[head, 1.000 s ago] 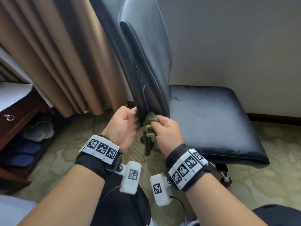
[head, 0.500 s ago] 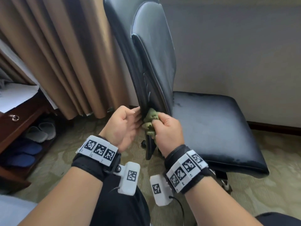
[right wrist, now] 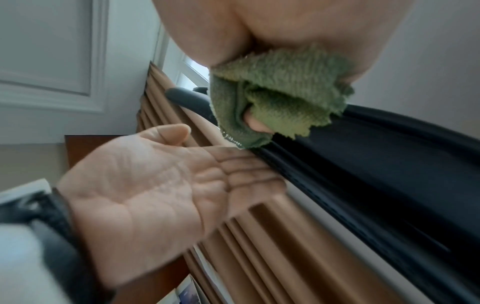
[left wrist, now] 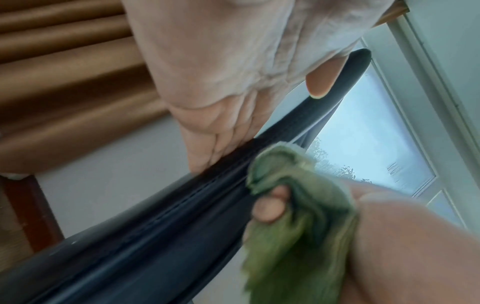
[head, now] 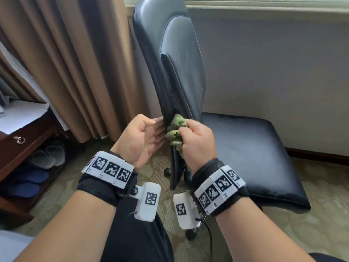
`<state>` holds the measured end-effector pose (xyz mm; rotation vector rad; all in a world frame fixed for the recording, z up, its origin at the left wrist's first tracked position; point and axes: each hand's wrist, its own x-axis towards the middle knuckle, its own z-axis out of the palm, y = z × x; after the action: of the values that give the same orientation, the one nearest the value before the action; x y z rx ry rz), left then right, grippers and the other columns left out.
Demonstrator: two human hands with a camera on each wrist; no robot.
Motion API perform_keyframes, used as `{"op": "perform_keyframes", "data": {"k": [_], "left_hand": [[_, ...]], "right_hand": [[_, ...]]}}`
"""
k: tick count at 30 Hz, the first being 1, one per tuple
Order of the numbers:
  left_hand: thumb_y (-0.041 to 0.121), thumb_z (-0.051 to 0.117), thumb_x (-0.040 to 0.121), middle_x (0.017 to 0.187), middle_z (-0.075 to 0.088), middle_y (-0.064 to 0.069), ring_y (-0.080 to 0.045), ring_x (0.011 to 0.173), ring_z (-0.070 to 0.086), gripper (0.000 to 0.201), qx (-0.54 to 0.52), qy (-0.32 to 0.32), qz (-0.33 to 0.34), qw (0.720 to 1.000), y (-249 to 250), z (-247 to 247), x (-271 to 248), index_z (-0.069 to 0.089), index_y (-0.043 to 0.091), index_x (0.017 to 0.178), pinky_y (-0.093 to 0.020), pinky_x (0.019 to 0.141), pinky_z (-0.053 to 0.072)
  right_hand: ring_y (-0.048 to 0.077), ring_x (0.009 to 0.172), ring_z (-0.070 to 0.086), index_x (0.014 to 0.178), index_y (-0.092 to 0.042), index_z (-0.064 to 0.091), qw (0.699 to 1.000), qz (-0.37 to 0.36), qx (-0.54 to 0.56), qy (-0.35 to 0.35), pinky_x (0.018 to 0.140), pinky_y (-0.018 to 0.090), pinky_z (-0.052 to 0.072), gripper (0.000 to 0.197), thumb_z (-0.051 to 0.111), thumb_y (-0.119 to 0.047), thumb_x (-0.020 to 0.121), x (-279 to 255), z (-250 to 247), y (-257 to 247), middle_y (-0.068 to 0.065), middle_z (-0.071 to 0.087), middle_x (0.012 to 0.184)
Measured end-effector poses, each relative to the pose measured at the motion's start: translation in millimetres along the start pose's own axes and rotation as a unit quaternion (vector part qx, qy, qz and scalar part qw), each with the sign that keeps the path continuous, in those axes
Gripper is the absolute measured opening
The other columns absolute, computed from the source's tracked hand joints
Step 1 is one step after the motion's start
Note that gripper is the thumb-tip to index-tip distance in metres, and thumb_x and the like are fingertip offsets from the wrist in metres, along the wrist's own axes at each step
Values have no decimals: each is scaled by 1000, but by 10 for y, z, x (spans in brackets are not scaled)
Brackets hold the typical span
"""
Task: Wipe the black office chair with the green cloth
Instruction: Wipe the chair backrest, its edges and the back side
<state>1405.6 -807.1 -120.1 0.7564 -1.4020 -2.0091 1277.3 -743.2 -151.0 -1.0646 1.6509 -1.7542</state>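
Observation:
The black office chair stands side-on, the near edge of its backrest toward me and its seat to the right. My right hand grips the bunched green cloth and holds it against the lower edge of the backrest. My left hand is on the other side of that edge, palm up, with straight fingers touching the rear face. In the left wrist view the cloth lies on the backrest rim. In the right wrist view the cloth bulges from my fist above the left hand.
Brown curtains hang just left of the chair. A dark wooden cabinet with slippers under it stands at the far left. A grey wall runs behind the seat. The chair's casters rest on patterned carpet.
Both hands have risen along the backrest edge. My left hand, earlier curled round the edge, has uncurled to straight fingers. The right hand still holds the cloth.

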Motion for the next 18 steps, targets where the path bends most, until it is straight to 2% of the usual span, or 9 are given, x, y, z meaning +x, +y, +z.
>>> {"op": "perform_keyframes", "data": {"k": [2, 4, 6, 9, 11, 13, 16, 18], "left_hand": [[29, 19, 97, 131, 72, -3, -15, 122, 64, 61, 2, 3, 14, 1000, 79, -18, -1, 62, 12, 136, -35, 111, 41], [32, 23, 93, 131, 72, -3, -15, 123, 64, 61, 9, 1, 30, 1000, 115, 7, -7, 61, 12, 136, -34, 111, 43], [31, 26, 92, 125, 74, 1, -13, 120, 65, 57, 11, 5, 33, 999, 109, 26, 6, 62, 15, 132, -33, 114, 41], [27, 23, 99, 126, 75, 3, -10, 120, 68, 54, 14, 14, 28, 999, 144, 22, 43, 61, 15, 135, -35, 117, 39], [24, 18, 100, 119, 77, 1, -10, 112, 71, 54, 13, 17, 41, 999, 246, 17, 50, 65, 14, 126, -34, 107, 47], [25, 16, 100, 121, 76, -3, -14, 114, 70, 57, 23, 13, 60, 998, 361, 35, 35, 67, 12, 123, -29, 97, 52], [26, 17, 99, 126, 72, -7, -20, 113, 66, 59, 32, 9, 77, 997, 418, 32, 11, 65, 8, 128, -27, 93, 57], [28, 20, 98, 133, 69, -11, -23, 117, 64, 61, 23, 9, 76, 997, 398, 17, 5, 61, 5, 137, -31, 98, 55]], "right_hand": [[29, 73, 71, 85, -15, 75, 1000, 12, -23, -6, 72, 53, 60, 24, 51, -18, 87, -1, 3, 29, 9, 75, 76], [24, 65, 65, 80, -9, 72, 1000, 7, -19, -16, 64, 46, 56, 23, 52, -18, 87, 42, 10, -103, 10, 75, 73], [18, 64, 65, 79, -8, 73, 999, -36, -5, -24, 62, 38, 54, 24, 54, -12, 92, 110, -1, -329, 10, 75, 74], [15, 68, 67, 87, -8, 76, 992, -121, 6, -29, 64, 33, 56, 24, 54, -7, 97, 211, -18, -641, 5, 75, 77], [14, 65, 65, 90, -7, 77, 993, -112, 13, -23, 62, 31, 53, 25, 53, -6, 96, 269, -4, -662, 6, 75, 78], [14, 63, 63, 93, -5, 76, 996, -80, 37, -26, 56, 29, 50, 28, 49, -1, 97, 253, 24, -584, 10, 76, 81], [15, 63, 65, 91, -9, 76, 997, -57, 27, -37, 57, 29, 50, 31, 47, 0, 96, 148, 34, -429, 6, 77, 79], [14, 61, 65, 87, -12, 75, 998, -40, 9, -39, 57, 29, 50, 32, 46, 0, 95, 61, 14, -296, 0, 75, 74]]}}
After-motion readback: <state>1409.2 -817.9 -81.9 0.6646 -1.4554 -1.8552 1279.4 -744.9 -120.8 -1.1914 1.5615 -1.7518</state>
